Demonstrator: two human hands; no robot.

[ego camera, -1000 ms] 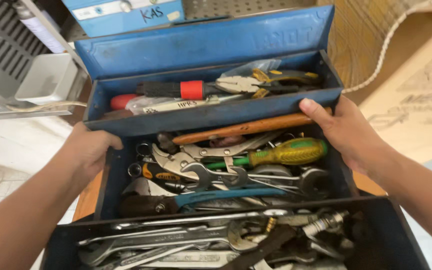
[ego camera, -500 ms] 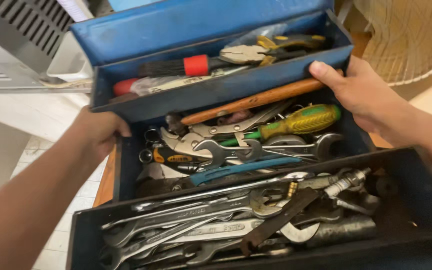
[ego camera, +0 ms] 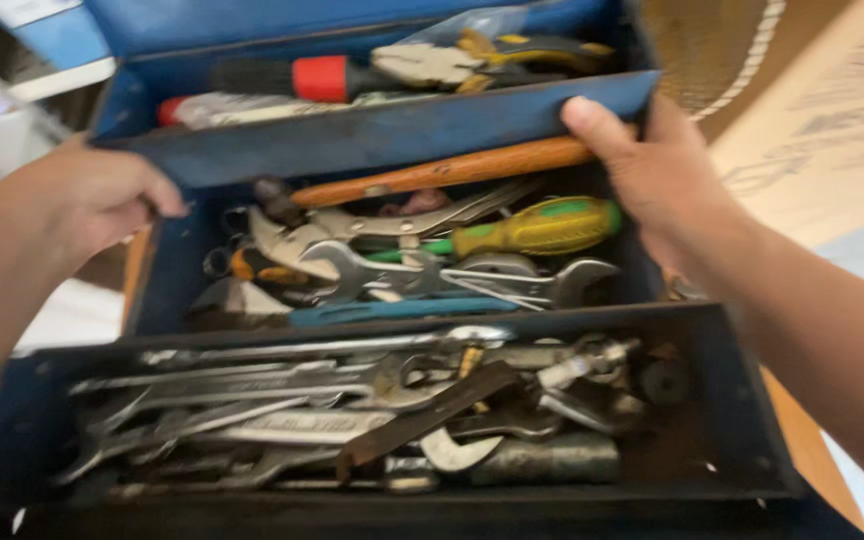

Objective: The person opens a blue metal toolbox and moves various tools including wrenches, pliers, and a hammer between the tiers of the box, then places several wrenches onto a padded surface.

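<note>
A blue metal cantilever toolbox [ego camera: 372,135] stands open below the camera, its trays fanned out in three levels. The left hand [ego camera: 92,200] grips the left end of the upper tray, fingers curled over its edge and closed on the metal; the right hand [ego camera: 652,165] holds the right end of the same tray, thumb laid over the front wall and the other fingers hidden behind it. That upper tray holds a screwdriver with a red and black handle [ego camera: 302,78] lying beside yellow-handled pliers [ego camera: 492,55], and a clear plastic bag [ego camera: 472,25] shows just behind the pliers. In the middle compartment a wooden hammer handle [ego camera: 442,172] lies along the back, touching the right thumb, with a green and yellow screwdriver [ego camera: 537,228] in front of it among open-ended spanners [ego camera: 452,275] and a blue-handled tool [ego camera: 402,310]. The near tray [ego camera: 732,400], darker and worn, is packed with long grey wrenches [ego camera: 252,400] and a rusty flat bar [ego camera: 432,415] lying across them. At the top left a pale blue box with a white rectangular label [ego camera: 22,12] is blurred; at the right a brown cardboard sheet [ego camera: 832,140] with faint printing lies flat, near a wire mesh basket [ego camera: 712,45].
</note>
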